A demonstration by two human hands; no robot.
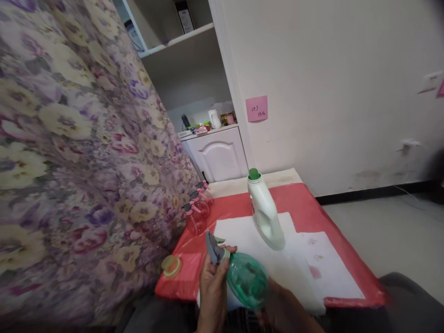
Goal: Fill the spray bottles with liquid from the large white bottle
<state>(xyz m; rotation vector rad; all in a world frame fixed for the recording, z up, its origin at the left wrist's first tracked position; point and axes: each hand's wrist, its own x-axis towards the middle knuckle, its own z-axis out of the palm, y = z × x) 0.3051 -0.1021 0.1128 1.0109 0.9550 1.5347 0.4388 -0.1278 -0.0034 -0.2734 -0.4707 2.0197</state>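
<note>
A green transparent spray bottle (247, 280) with a grey trigger head lies tilted between my hands, over the near edge of the table. My left hand (213, 284) is closed round its neck, thumb and fingers at the light green collar just below the head. At the bottle's base is my right hand (279, 303), slightly blurred, its fingers mostly hidden behind the bottle; it seems to support that end. Beyond them a large pale detergent bottle (265, 215) stands uncapped, a green spout showing in its mouth.
Several pink-necked clear spray bottles (196, 219) line the table's left edge by a floral curtain (86, 185). A yellowish cap (171, 266) sits near the left corner. White paper towels (232, 231) cover part of the red tablecloth (294, 199). Behind are a wall and a cabinet (220, 155).
</note>
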